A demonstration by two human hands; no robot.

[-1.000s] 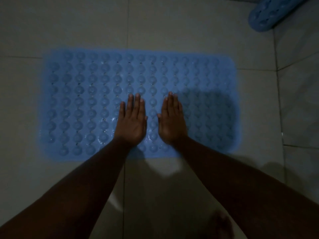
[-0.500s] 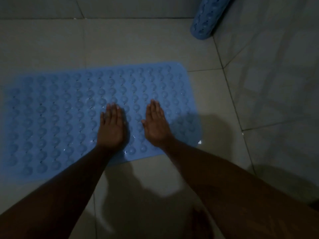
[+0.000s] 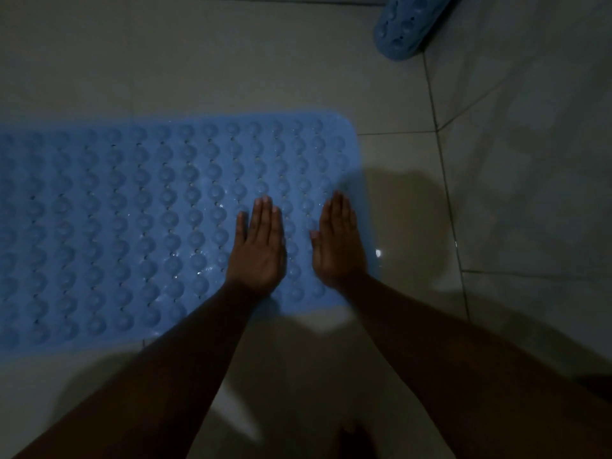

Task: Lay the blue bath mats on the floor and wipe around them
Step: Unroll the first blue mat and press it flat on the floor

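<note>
Head view: blue mat lies flat on tiled floor

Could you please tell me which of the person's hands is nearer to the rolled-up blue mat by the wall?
Right. The right hand lies flat on the right end of the laid mat, toward the rolled mat; the left hand lies beside it, farther left.

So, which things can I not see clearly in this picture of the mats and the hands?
Flat blue mat: head view, its left end is cut off by the picture's edge.
Second blue mat: only its lower end shows, the top edge cuts the rest.
Mat surface under the left hand and right hand: hidden by the palms.
Dark shape at the bottom, between the arms: too dim to identify.
</note>
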